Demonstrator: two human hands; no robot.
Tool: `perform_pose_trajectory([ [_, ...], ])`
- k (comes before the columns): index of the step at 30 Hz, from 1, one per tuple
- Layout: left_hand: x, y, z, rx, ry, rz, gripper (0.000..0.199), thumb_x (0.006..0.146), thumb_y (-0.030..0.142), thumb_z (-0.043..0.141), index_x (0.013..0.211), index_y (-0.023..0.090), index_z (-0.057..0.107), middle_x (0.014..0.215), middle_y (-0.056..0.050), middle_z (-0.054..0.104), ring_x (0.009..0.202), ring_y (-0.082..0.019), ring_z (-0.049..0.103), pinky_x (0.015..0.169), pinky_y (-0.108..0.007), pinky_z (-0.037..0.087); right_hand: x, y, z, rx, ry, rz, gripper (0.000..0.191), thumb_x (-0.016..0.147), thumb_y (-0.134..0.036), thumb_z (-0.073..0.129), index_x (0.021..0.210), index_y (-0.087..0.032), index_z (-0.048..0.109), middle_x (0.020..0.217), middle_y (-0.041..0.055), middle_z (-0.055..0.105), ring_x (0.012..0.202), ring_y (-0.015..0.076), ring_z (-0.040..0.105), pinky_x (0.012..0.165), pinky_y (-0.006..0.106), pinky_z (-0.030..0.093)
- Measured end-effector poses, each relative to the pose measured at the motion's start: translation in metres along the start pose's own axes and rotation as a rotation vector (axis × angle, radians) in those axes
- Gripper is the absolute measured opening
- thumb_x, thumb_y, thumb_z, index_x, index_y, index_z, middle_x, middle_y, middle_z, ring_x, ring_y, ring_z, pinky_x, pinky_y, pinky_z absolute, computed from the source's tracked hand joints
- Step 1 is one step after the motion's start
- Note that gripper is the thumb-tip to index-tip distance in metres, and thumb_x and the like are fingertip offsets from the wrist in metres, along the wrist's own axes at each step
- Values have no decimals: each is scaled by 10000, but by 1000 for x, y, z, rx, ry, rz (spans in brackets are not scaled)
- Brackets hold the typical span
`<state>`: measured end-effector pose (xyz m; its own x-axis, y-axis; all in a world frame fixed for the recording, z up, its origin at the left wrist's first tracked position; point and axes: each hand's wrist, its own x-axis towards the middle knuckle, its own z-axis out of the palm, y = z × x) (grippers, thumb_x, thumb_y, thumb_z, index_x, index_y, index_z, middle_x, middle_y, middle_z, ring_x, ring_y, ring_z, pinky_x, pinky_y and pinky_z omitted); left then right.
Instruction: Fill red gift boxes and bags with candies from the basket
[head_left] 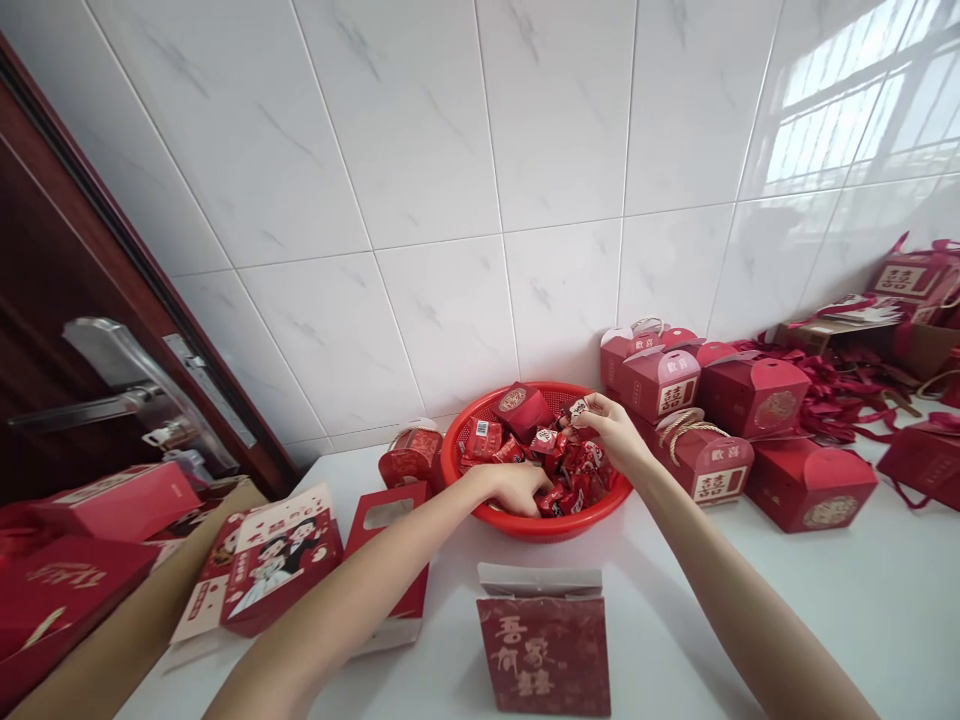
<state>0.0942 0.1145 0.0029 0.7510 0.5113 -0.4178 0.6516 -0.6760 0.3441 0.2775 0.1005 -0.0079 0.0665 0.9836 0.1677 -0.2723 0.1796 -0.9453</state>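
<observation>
The wall (pixel 435 150) limits reach behind the bench (pixel 885 600), which has open room at front right. Stacked boxes (pixel 765 390) crowd the right wrist, so lifting straight up seems safer than swinging sideways. Both wrists should clear the rim of the basket (pixel 551 528); the carton (pixel 547 655) stands upright in front. The left hand (pixel 519 487) curls into the heap, its grip hidden; the right hand (pixel 613 432) narrowly pinches a packet (pixel 580 408) above it, best held lightly.
</observation>
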Motion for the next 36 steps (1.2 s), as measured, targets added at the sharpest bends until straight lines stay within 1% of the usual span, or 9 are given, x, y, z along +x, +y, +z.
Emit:
perform_pose_trajectory([
  [3,2,0,-2,-45,-7,-20,154,601,169,634,560,211,491,590,9,571,579,-203,549,549,-298,391,-1,0,0,14,-9,-4,235,551,-268,715,697,-227,535,699,11,699,575,154,603,546,277,486],
  [6,2,-7,-8,-315,26,-21,112,622,231,714,643,194,610,625,13,637,651,-210,627,604,-286,450,0,0,-2,22,4,0,235,547,-261,706,671,-227,509,679,2,682,543,132,564,525,259,458],
  [10,0,-18,-16,-762,215,43,162,668,285,752,781,177,708,727,-9,726,758,-190,679,765,-294,507,2,0,-5,22,15,13,211,545,-254,713,650,-216,533,685,8,673,546,121,552,536,256,451],
  [13,3,-21,-17,-904,352,109,196,655,297,808,787,171,736,778,-17,746,826,-195,688,866,-321,505,3,-1,-6,35,6,31,202,538,-252,727,642,-207,560,710,25,694,555,120,552,546,258,455],
  [21,5,-22,-11,-968,527,113,258,711,298,801,927,161,770,906,-52,762,849,-186,684,855,-325,517,2,-1,-4,31,-28,81,181,505,-259,754,596,-198,610,694,42,707,567,128,574,557,254,482],
  [28,4,-23,-4,-452,904,-62,346,683,328,806,965,170,682,587,72,589,584,-129,548,616,-245,427,2,0,-4,23,-27,84,172,506,-241,747,615,-195,622,678,40,709,556,127,578,529,243,474],
  [30,3,-21,-3,-369,866,14,242,737,345,763,894,176,691,638,45,642,624,-135,583,629,-237,433,2,0,-4,23,-19,82,177,501,-237,745,614,-193,617,664,33,702,547,126,579,516,238,466],
  [33,1,-13,-2,-191,548,115,112,769,294,719,774,185,740,771,-7,745,726,-158,659,693,-237,459,2,1,-4,19,-14,75,164,503,-229,736,607,-193,614,631,17,677,541,125,576,504,233,456],
  [36,-2,-1,-1,78,324,-17,159,723,187,701,851,220,789,826,-24,775,768,-204,691,692,-262,463,1,1,-4,3,-28,57,136,517,-219,727,594,-192,618,630,16,670,553,124,575,519,235,462],
])
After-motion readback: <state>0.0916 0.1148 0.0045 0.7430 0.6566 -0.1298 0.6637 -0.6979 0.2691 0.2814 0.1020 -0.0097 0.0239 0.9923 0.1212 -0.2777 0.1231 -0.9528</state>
